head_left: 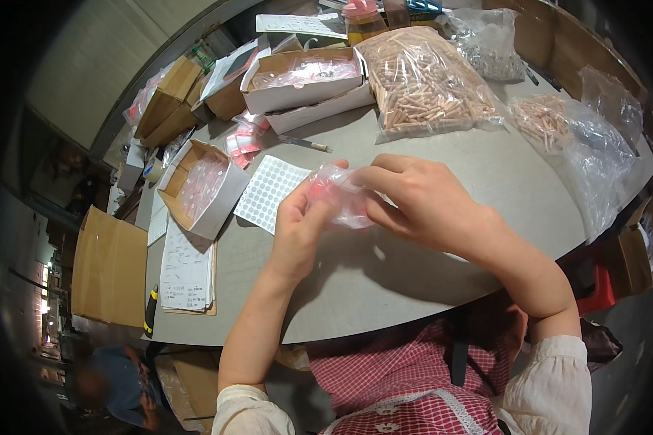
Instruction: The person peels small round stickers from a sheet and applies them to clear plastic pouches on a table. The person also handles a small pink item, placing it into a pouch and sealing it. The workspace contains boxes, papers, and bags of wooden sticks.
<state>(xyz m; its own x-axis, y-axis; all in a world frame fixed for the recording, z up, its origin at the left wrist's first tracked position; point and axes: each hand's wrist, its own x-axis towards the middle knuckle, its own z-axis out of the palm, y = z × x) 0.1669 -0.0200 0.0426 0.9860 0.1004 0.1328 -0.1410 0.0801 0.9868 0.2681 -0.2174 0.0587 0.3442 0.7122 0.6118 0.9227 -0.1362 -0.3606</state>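
Above the grey table (326,297) I hold a small clear plastic bag (352,212) with something pink in it. My left hand (301,221) grips its left side, thumb pressed against the plastic. My right hand (413,196) pinches the bag's right side, fingers bent around the edge. What exactly lies inside the bag I cannot make out. Just beyond my left hand is a white sheet of round grey stickers (270,190), partly covered by that hand.
A white box (221,196) of small clear bags stands left, near papers (185,279) and a yellow-black cutter (151,310). Further back are another white box (305,98), a pen (305,143) and a large bag of wooden dowels (432,87). An opened dowel bag (544,119) lies right.
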